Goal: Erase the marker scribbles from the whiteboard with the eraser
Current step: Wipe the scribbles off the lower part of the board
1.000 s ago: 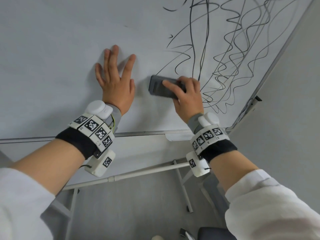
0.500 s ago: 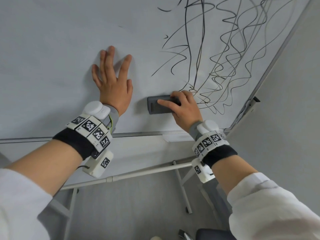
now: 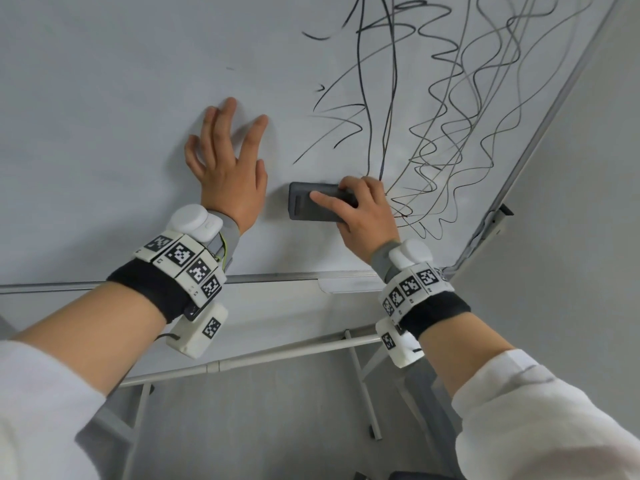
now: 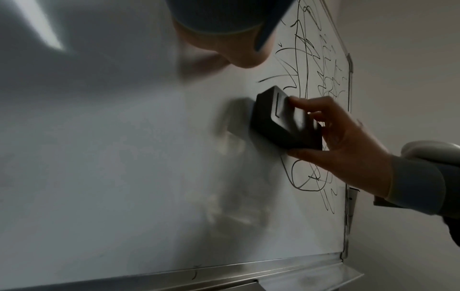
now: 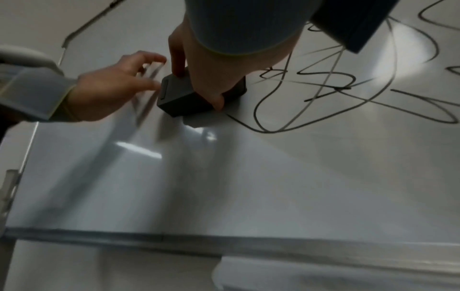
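A dark grey eraser (image 3: 313,202) lies flat against the whiteboard (image 3: 104,116), just left of the black marker scribbles (image 3: 450,116) that fill the board's right part. My right hand (image 3: 360,209) grips the eraser, index finger along its back, thumb underneath. The left wrist view shows the eraser (image 4: 281,122) held by the right hand (image 4: 348,141). From the right wrist the eraser (image 5: 184,96) appears beside looping scribbles (image 5: 323,88). My left hand (image 3: 225,161) presses flat on the bare board to the eraser's left, fingers spread.
A metal tray rail (image 3: 277,277) runs along the board's lower edge. The board's right frame (image 3: 540,126) meets a grey wall (image 3: 571,237). White stand bars (image 3: 242,362) cross below the board, above a grey floor.
The eraser in my right hand moved down the board over the last second, clearing strokes along the scribbles' left edge. The left hand stayed pressed in place.
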`<control>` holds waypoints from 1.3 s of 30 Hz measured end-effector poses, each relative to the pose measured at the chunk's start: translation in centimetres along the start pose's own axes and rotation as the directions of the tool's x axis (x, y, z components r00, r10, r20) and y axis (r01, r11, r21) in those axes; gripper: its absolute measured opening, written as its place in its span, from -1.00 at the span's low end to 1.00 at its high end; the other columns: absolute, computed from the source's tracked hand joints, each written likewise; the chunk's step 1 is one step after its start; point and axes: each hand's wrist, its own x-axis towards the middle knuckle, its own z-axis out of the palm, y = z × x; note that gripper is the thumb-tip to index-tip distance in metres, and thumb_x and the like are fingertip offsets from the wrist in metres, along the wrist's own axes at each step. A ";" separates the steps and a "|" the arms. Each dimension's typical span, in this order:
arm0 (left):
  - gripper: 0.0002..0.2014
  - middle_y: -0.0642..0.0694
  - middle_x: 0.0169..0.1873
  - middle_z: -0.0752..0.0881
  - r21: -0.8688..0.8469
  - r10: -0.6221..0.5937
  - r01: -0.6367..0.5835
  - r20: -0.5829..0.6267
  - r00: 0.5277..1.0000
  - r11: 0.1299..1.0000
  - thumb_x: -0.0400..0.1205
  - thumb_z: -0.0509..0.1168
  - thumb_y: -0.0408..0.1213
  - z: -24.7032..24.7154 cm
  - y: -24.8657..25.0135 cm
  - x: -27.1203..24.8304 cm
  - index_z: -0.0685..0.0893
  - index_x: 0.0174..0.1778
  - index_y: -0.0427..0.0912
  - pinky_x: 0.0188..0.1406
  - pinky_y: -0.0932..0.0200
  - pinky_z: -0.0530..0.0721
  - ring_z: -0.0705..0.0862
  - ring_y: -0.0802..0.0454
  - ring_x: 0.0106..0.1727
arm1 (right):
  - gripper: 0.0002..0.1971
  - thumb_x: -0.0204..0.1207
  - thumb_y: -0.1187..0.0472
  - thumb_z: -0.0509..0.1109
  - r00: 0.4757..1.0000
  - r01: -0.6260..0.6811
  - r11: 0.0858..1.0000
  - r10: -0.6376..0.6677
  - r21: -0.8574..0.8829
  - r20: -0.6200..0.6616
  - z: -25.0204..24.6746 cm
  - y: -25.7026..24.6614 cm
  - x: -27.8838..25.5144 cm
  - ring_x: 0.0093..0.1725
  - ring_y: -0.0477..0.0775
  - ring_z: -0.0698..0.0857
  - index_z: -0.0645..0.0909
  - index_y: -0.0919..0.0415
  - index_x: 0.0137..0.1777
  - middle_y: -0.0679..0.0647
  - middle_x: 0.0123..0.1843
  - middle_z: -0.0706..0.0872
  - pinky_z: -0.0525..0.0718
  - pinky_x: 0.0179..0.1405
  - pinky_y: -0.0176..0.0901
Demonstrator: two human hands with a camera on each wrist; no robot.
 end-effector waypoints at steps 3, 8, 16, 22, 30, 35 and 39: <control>-0.48 -0.20 0.57 0.20 -0.002 -0.008 0.008 -0.010 1.000 1.000 0.53 0.10 -0.33 -0.1 0.1 0.3 0.39 0.44 0.07 0.41 -0.23 0.10 0.10 -0.20 0.57 | -0.33 0.30 0.49 0.39 0.999 -0.022 1.000 0.023 0.013 -0.024 -1.0 0.4 2.0 0.11 0.26 0.37 0.45 -0.14 0.33 0.21 0.16 0.54 0.58 0.05 0.08; -0.49 -0.21 0.55 0.24 0.014 -0.002 0.003 -0.042 0.999 1.000 0.51 0.11 -0.37 -0.5 0.5 1.0 0.42 0.40 0.06 0.37 -0.19 0.15 0.17 -0.22 0.55 | -0.34 0.30 0.45 0.41 0.970 -0.186 0.979 0.196 0.077 -0.146 -3.1 1.4 6.1 0.17 0.18 0.34 0.45 -0.10 0.36 0.29 0.19 0.56 0.53 0.10 -0.01; -0.52 -0.20 0.53 0.28 0.006 0.007 -0.006 -0.058 0.998 1.000 0.50 0.08 -0.37 -0.8 1.0 1.9 0.45 0.36 0.04 0.37 -0.18 0.14 0.21 -0.23 0.53 | -0.32 0.28 0.42 0.45 0.998 -0.053 0.997 0.054 0.051 -0.021 -1.3 -0.5 3.8 0.12 0.24 0.37 0.45 -0.09 0.38 0.12 0.21 0.37 0.55 0.09 0.07; -0.49 -0.20 0.52 0.30 0.008 0.011 -0.011 -0.076 0.997 1.000 0.48 0.11 -0.43 -0.8 0.6 2.4 0.46 0.34 0.04 0.36 -0.16 0.14 0.22 -0.21 0.51 | -0.35 0.30 0.40 0.45 0.981 -0.155 0.985 0.163 0.079 -0.109 -2.6 0.7 6.2 0.13 0.22 0.36 0.45 -0.05 0.38 0.26 0.18 0.53 0.55 0.08 0.02; -0.51 -0.21 0.47 0.36 0.007 0.023 -0.022 -0.119 0.993 1.000 0.44 0.04 -0.41 -1.2 0.5 3.3 0.46 0.28 0.04 0.34 -0.18 0.18 0.26 -0.24 0.47 | -0.33 0.29 0.38 0.44 0.998 -0.045 0.998 0.047 0.054 -0.041 -1.3 -0.7 4.9 0.10 0.23 0.38 0.41 -0.08 0.39 0.11 0.20 0.35 0.55 0.05 0.07; -0.51 -0.22 0.45 0.39 0.019 0.047 -0.045 -0.139 0.989 0.999 0.44 0.05 -0.41 -1.3 0.2 3.6 0.44 0.28 0.04 0.33 -0.17 0.19 0.26 -0.22 0.47 | -0.34 0.28 0.39 0.43 1.000 -0.006 1.000 0.006 0.025 -0.016 -1.7 -0.3 5.4 0.09 0.26 0.41 0.44 -0.09 0.38 0.18 0.18 0.47 0.56 0.03 0.06; -0.51 -0.21 0.46 0.37 0.020 0.048 -0.046 -0.144 0.988 0.999 0.45 0.08 -0.42 -1.9 0.0 4.4 0.43 0.30 0.04 0.34 -0.13 0.16 0.22 -0.20 0.50 | -0.37 0.31 0.37 0.45 0.961 -0.193 0.978 0.204 0.074 -0.187 -4.0 1.2 9.3 0.11 0.18 0.36 0.48 -0.02 0.39 0.29 0.15 0.55 0.52 0.09 -0.02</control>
